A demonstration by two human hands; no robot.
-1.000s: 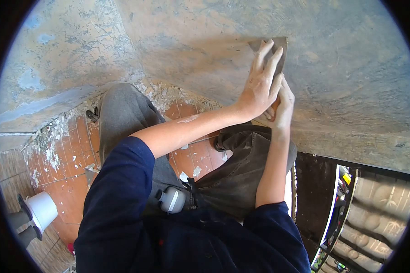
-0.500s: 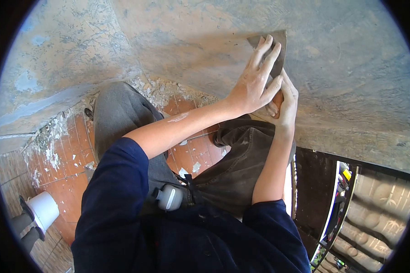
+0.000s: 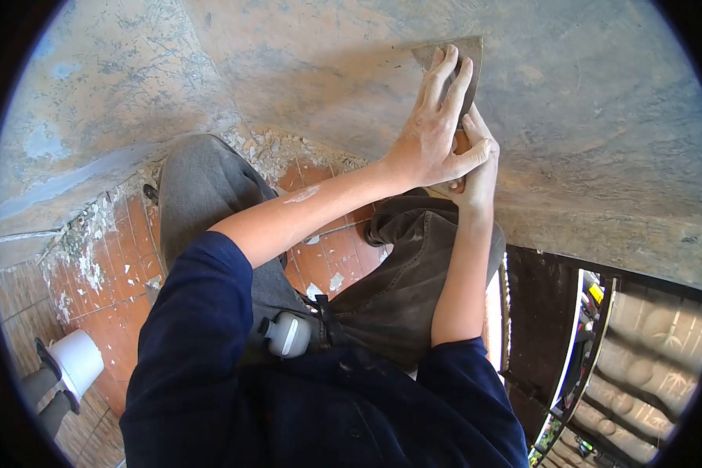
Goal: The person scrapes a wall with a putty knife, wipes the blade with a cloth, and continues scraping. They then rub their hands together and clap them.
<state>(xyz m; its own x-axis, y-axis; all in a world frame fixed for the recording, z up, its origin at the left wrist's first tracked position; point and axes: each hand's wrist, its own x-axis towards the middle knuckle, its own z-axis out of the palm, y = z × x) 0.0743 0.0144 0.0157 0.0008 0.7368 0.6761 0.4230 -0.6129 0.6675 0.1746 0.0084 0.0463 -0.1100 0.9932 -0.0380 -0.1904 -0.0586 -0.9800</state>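
- Your left hand (image 3: 433, 136) lies flat on the scraper blade (image 3: 452, 66), fingers spread narrow and straight, pressing it against the grey wall (image 3: 585, 117).
- Your right hand (image 3: 476, 160) sits just under the left palm, fingers curled tight around the scraper's orange handle (image 3: 462, 144); most of that handle is hidden by the left hand.
- The blade's top edge shows just beyond your left fingertips, touching the wall.
- Below your wrists, your knees (image 3: 210, 187) crowd close to the wall's foot.
- Scraped flakes (image 3: 277, 156) lie heaped along the wall's base, well below the fingers, and scatter over the red floor tiles (image 3: 117, 257).
- A white bucket (image 3: 78, 360) stands far off, down past your left elbow.
- A dark metal gate (image 3: 546, 335) stands below your right forearm.
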